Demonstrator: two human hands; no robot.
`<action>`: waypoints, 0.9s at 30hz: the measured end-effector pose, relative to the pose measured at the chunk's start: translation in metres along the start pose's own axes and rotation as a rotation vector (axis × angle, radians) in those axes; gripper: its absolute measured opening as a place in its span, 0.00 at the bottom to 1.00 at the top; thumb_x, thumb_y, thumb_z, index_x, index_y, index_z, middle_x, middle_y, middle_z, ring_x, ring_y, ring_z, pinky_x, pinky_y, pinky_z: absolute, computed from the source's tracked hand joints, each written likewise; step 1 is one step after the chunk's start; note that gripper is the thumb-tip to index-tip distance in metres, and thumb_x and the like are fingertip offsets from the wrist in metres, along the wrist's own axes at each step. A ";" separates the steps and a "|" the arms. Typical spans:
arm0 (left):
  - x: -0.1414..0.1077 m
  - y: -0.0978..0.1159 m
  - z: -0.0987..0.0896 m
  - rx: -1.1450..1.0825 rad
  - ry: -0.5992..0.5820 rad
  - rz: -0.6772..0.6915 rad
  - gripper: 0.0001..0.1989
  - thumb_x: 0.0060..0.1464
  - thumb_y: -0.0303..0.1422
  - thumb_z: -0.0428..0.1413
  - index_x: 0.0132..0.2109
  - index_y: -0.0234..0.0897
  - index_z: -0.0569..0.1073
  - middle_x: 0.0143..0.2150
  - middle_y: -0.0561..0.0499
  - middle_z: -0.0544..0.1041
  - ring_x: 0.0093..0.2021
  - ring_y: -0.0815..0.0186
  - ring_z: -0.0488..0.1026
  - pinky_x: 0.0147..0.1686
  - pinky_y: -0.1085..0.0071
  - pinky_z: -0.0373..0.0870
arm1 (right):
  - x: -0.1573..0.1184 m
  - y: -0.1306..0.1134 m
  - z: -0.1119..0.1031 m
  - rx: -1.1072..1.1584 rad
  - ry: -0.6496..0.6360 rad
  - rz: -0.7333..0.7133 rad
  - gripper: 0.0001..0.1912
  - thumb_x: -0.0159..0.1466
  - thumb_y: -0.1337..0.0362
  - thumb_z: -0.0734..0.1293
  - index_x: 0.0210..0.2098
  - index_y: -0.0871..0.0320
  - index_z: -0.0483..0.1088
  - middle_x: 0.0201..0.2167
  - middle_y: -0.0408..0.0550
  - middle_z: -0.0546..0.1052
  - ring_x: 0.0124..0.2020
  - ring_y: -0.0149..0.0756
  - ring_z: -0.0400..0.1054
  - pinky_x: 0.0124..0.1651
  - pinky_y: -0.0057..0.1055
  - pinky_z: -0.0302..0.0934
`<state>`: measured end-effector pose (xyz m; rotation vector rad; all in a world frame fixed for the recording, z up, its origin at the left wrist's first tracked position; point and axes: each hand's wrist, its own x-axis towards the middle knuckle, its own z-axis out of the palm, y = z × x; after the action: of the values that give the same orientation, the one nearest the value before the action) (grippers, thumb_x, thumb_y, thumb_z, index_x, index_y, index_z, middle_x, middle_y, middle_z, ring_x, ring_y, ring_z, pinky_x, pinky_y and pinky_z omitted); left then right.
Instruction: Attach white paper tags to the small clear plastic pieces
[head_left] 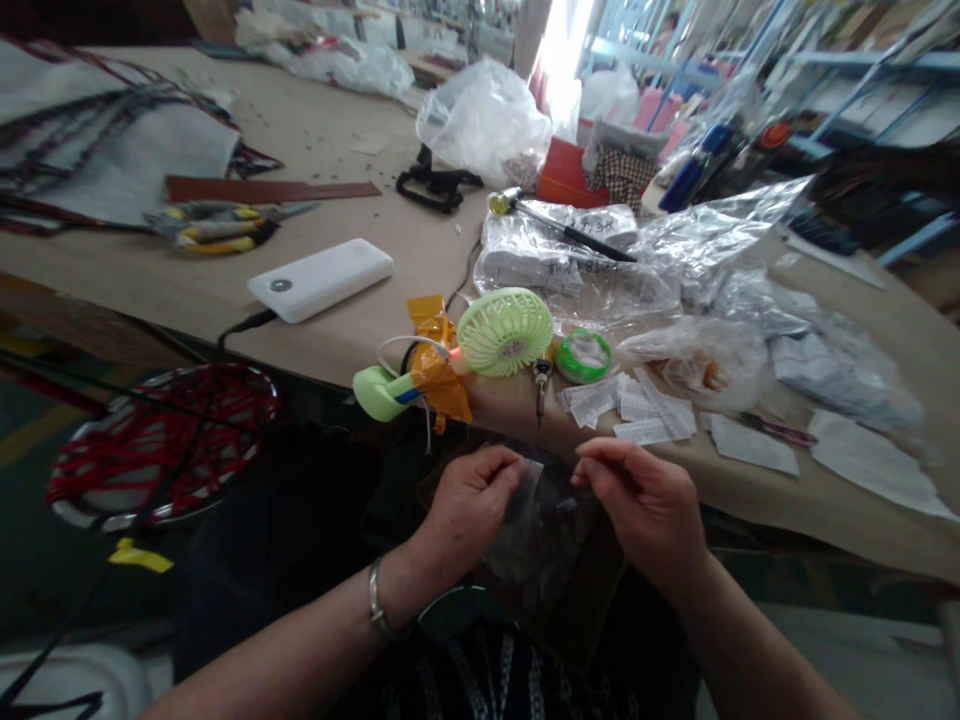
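Note:
My left hand [474, 510], with a silver bangle on its wrist, pinches a small whitish clear piece [534, 470] between thumb and finger, over my lap. Facing it, my right hand [649, 505] has its thumb and index finger pressed together; whatever they hold is too small to make out. Below and between both hands lies a dark, see-through plastic bag [536, 550] with pale bits. Just beyond, a green fan [506, 332] is fixed with orange tape [442, 385] at the table edge, beside a green tape roll [583, 355] and white paper slips [652, 408].
On the table [337, 350] are a white power bank [322, 280], pliers [217, 228], a hammer [570, 232], plastic-wrapped bundles [555, 262] and a clear bag [484, 120]. A round basket with red cords [165, 440] stands at the lower left.

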<state>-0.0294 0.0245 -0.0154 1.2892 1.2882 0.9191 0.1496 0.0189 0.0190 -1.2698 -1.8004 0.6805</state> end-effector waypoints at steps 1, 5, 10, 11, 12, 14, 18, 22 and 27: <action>0.000 -0.004 -0.001 0.004 0.000 -0.020 0.10 0.51 0.33 0.50 0.28 0.34 0.74 0.25 0.53 0.72 0.27 0.69 0.66 0.29 0.77 0.61 | 0.006 0.001 -0.007 -0.099 0.030 -0.078 0.06 0.61 0.68 0.63 0.38 0.55 0.69 0.29 0.42 0.74 0.30 0.29 0.69 0.35 0.26 0.63; 0.005 -0.027 -0.002 0.044 0.011 -0.075 0.11 0.50 0.33 0.50 0.26 0.34 0.73 0.24 0.52 0.72 0.28 0.67 0.66 0.29 0.75 0.60 | 0.042 0.015 -0.030 -0.475 0.117 -0.326 0.09 0.62 0.67 0.61 0.41 0.56 0.70 0.42 0.50 0.72 0.47 0.39 0.65 0.50 0.38 0.60; 0.014 -0.047 -0.002 0.086 0.042 -0.078 0.11 0.49 0.34 0.50 0.27 0.34 0.74 0.24 0.52 0.72 0.29 0.66 0.67 0.31 0.73 0.60 | 0.079 0.032 -0.030 -0.842 0.052 -0.321 0.15 0.63 0.62 0.60 0.48 0.57 0.68 0.54 0.53 0.66 0.59 0.50 0.52 0.57 0.49 0.52; 0.014 -0.047 -0.002 0.084 0.041 -0.090 0.11 0.49 0.34 0.50 0.27 0.34 0.74 0.24 0.52 0.72 0.28 0.66 0.66 0.31 0.73 0.60 | 0.082 0.033 -0.027 -0.880 0.032 -0.314 0.15 0.63 0.61 0.60 0.48 0.56 0.68 0.55 0.52 0.65 0.59 0.51 0.51 0.57 0.50 0.51; 0.012 -0.045 -0.001 0.074 0.041 -0.109 0.11 0.49 0.34 0.50 0.27 0.34 0.74 0.24 0.52 0.72 0.28 0.66 0.66 0.30 0.73 0.60 | 0.083 0.035 -0.025 -0.904 0.010 -0.312 0.15 0.63 0.61 0.61 0.48 0.56 0.68 0.55 0.52 0.65 0.59 0.52 0.51 0.57 0.50 0.51; 0.008 -0.040 -0.001 0.025 0.038 -0.153 0.10 0.48 0.34 0.51 0.27 0.34 0.74 0.23 0.53 0.71 0.27 0.68 0.65 0.28 0.74 0.59 | 0.083 0.035 -0.024 -0.909 -0.001 -0.319 0.14 0.63 0.60 0.61 0.47 0.55 0.68 0.55 0.52 0.65 0.59 0.52 0.51 0.57 0.52 0.50; -0.001 -0.028 0.001 -0.193 0.037 -0.231 0.10 0.46 0.36 0.54 0.25 0.34 0.72 0.19 0.56 0.66 0.21 0.72 0.60 0.23 0.76 0.56 | 0.073 0.035 -0.030 -0.713 0.141 -0.381 0.13 0.63 0.61 0.61 0.47 0.57 0.67 0.50 0.52 0.69 0.54 0.46 0.58 0.55 0.46 0.54; -0.010 -0.023 0.003 -0.320 0.010 -0.269 0.09 0.45 0.37 0.56 0.25 0.34 0.72 0.20 0.55 0.68 0.21 0.72 0.62 0.23 0.76 0.57 | 0.047 0.036 -0.033 -0.574 0.151 -0.381 0.06 0.63 0.62 0.62 0.35 0.56 0.69 0.35 0.48 0.73 0.43 0.39 0.66 0.48 0.38 0.60; -0.016 -0.023 0.004 -0.318 -0.019 -0.276 0.10 0.46 0.37 0.55 0.27 0.33 0.73 0.22 0.53 0.71 0.23 0.71 0.65 0.24 0.75 0.60 | 0.017 0.046 -0.019 -0.774 0.045 -0.399 0.17 0.60 0.58 0.65 0.47 0.59 0.67 0.47 0.53 0.72 0.54 0.48 0.59 0.56 0.46 0.53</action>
<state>-0.0320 0.0049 -0.0360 0.8481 1.2123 0.8693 0.1859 0.0503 -0.0022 -1.2988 -2.2812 -0.3072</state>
